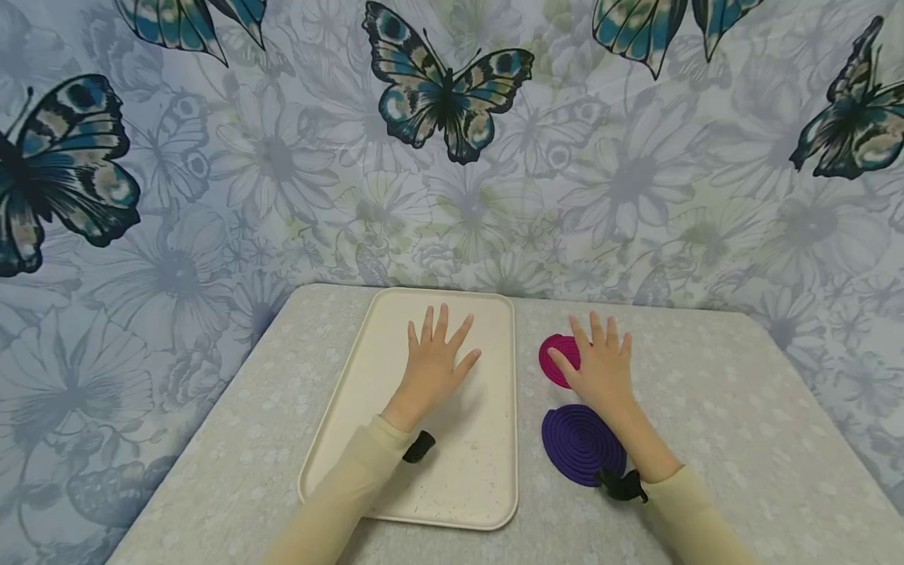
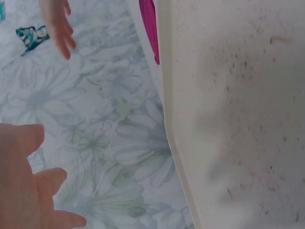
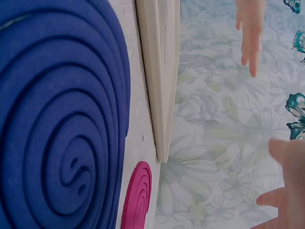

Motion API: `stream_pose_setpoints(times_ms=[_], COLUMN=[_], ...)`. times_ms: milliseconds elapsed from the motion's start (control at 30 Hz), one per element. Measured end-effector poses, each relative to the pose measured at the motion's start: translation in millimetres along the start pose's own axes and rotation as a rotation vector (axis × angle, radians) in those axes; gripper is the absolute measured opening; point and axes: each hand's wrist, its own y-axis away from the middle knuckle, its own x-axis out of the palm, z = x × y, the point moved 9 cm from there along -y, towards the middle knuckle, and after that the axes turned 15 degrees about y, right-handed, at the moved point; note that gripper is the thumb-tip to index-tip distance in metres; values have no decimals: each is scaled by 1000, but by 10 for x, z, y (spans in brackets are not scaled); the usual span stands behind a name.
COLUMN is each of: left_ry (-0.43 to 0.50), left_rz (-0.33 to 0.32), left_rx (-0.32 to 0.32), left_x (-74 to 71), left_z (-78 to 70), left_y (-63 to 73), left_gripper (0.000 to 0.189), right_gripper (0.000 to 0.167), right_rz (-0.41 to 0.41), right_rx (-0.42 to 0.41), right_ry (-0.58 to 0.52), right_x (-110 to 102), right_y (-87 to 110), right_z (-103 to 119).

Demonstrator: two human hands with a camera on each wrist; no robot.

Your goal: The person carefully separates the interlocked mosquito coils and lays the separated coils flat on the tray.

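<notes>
My left hand [image 1: 432, 369], fingers spread, hovers over a cream tray [image 1: 487, 471] and holds nothing. To its right my right hand [image 1: 600, 369] is also spread, above the table beside the tray, with nothing in it. Beneath the right hand lies a flat pink spiral coil [image 1: 558, 362], partly hidden by the thumb and fingers. Nearer to me, under the right wrist, a larger purple-blue spiral coil [image 1: 581, 445] lies flat. In the right wrist view the blue coil [image 3: 71, 157] fills the left side, and the pink coil [image 3: 137, 200] sits farther off.
Small dark specks [image 2: 245, 64] are scattered on the tray's surface. The table [image 1: 706, 408] has a pale patterned cover. Behind it hangs a backdrop [image 1: 452, 212] printed with flowers and butterflies. Each wrist carries a black strap piece [image 1: 420, 446].
</notes>
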Motion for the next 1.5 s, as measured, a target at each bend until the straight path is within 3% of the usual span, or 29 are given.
stream_pose_setpoints(times_ms=[300, 400, 667, 867, 1000, 1200, 1367, 1500], left_ry=[-4, 52, 515, 862, 1017, 1055, 1030, 1044], left_rz=[16, 8, -77, -45, 2, 175, 239, 295], left_rx=[-27, -21, 22, -24, -59, -93, -118, -149], left_x=[15, 47, 141, 276, 408, 737, 922, 1070], left_z=[23, -28, -327, -553, -707, -936, -978, -1005], left_y=[-17, -6, 107, 245, 349, 564, 665, 745], left_gripper=[62, 63, 56, 56, 57, 64, 71, 81], right_gripper=[71, 69, 61, 52, 43, 38, 40, 42], right_rz=[35, 37, -75, 29, 61, 63, 13, 15], right_rx=[-5, -5, -13, 67, 88, 74, 36, 66], right_ry=[-38, -82, -244, -448, -536, -547, -532, -463], right_x=[36, 39, -7, 144, 247, 346, 333, 310], right_y=[-12, 5, 130, 317, 460, 692, 868, 994], right_z=[-31, -58, -227, -439, -550, -659, -661, -630])
